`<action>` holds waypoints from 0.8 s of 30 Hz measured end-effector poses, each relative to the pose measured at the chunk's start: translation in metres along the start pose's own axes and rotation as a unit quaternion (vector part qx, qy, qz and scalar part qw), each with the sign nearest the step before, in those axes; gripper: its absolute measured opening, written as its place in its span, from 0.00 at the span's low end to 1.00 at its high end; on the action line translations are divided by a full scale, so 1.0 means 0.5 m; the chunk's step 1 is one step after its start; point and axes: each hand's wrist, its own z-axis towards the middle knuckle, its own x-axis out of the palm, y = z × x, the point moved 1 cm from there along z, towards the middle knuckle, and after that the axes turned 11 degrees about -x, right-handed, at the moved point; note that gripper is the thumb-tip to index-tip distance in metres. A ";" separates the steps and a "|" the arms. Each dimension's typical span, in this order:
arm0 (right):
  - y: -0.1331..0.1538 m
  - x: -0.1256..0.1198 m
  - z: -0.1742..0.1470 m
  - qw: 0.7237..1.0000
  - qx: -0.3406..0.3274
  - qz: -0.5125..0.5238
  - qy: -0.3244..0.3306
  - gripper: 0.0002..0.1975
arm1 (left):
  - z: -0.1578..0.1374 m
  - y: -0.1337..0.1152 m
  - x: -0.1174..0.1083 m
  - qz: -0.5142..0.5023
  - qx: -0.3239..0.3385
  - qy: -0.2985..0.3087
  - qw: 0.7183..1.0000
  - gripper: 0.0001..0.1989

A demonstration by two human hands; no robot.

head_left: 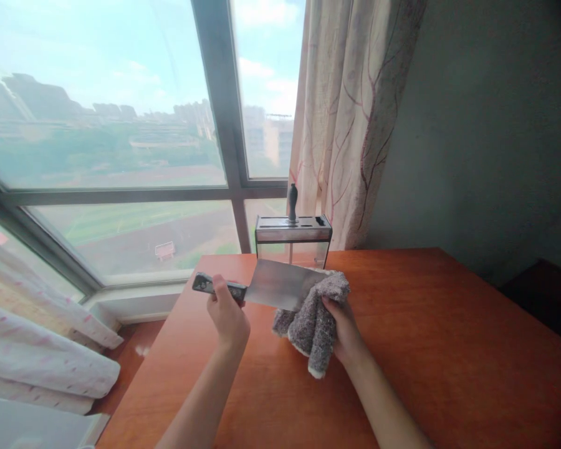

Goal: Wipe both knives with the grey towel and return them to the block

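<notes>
over the table [425,337], my left hand [230,319] wraps round the handle [203,282] of the cleaver [264,282]; my right hand [345,324] pinches the gray cloth [314,324] against the blade [280,285] at its right end. best keep thick folds between that hand and the edge.

I see a bare left hand [229,317] and a bare right hand [345,329]; just behind them, the left forearm [203,393] and right forearm [378,399] are uncovered too, slim, broadening away from the hands.

left hand [229,318] holds a cleaver [260,284], right hand [343,323] a cloth [314,319] against its blade [280,285].
</notes>
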 end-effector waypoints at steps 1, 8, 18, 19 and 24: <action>0.005 -0.005 0.007 1.000 -0.011 -0.003 -0.015 0.19 | -0.006 0.005 0.000 0.006 -0.012 0.029 1.000 0.22; 0.016 -0.053 0.047 0.987 -0.085 -0.034 -0.134 0.19 | -0.003 0.007 -0.032 0.046 -0.148 0.329 0.932 0.17; 0.029 -0.059 0.061 0.998 -0.050 0.020 -0.015 0.27 | 0.004 0.018 -0.049 0.082 -0.263 0.425 0.862 0.22; 0.030 -0.059 0.064 0.999 -0.046 0.014 0.002 0.29 | 0.003 0.021 -0.049 0.078 -0.268 0.425 0.861 0.22; 0.031 -0.074 0.076 0.998 -0.022 -0.044 0.033 0.29 | -0.001 0.026 -0.046 0.052 -0.304 0.445 0.841 0.22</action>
